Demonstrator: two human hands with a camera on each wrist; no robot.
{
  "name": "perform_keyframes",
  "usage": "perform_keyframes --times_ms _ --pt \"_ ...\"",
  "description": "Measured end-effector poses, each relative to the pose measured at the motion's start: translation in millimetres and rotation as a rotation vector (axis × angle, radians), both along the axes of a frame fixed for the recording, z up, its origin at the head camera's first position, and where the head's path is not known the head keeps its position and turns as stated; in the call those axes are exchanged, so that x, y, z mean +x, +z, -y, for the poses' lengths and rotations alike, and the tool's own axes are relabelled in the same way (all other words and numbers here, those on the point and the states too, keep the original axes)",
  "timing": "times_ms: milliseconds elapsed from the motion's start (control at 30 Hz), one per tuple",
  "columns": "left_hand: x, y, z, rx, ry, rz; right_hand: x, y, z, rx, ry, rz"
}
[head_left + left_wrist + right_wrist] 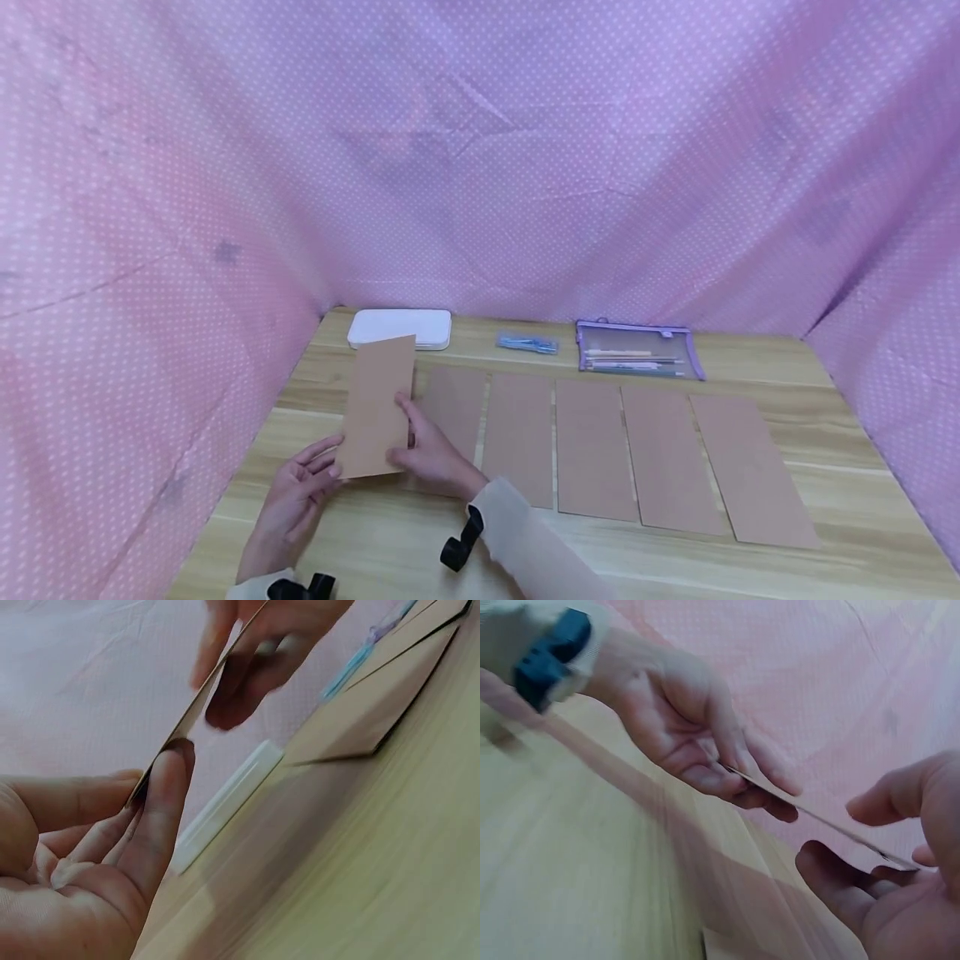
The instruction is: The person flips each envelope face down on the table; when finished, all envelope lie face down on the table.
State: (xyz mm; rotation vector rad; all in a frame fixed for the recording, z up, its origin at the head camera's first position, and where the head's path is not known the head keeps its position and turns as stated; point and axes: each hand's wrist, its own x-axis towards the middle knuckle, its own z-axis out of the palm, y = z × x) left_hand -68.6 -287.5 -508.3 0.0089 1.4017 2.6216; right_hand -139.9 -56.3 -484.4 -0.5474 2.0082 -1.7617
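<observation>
A brown kraft-paper card [377, 408] is raised above the left part of the table, tilted, its thin edge showing in both wrist views. My left hand [294, 500] pinches its lower left corner between thumb and fingers [166, 780]. At the card's right edge is my right hand [435, 454], with thumb and fingers spread on either side of it. In the right wrist view a gap shows between the right thumb [889, 801] and the card. Several similar brown cards [517, 433] lie in a row to the right; the nearest is partly hidden by the right hand.
Along the back of the wooden table [840, 433] lie a white flat case [401, 323], a small clear packet with blue items [527, 342] and a purple-edged mesh pouch [637, 348] holding pencils or pens. Pink dotted cloth [480, 167] hangs around the table.
</observation>
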Motion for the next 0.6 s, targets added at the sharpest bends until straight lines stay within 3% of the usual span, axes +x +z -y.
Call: perform_keyframes --times_ms 233,467,600 --pt "-5.6 4.8 23.4 -0.054 -0.091 -0.095 18.9 4.6 3 -0.056 -0.053 0.048" --pt "-9.6 5.1 36.4 -0.081 -0.164 -0.157 29.5 0.6 9 -0.028 -0.167 -0.017" --pt "-10.9 2.1 42.0 -0.135 -0.178 -0.16 32.2 -4.4 12 -0.024 -0.199 -0.031"
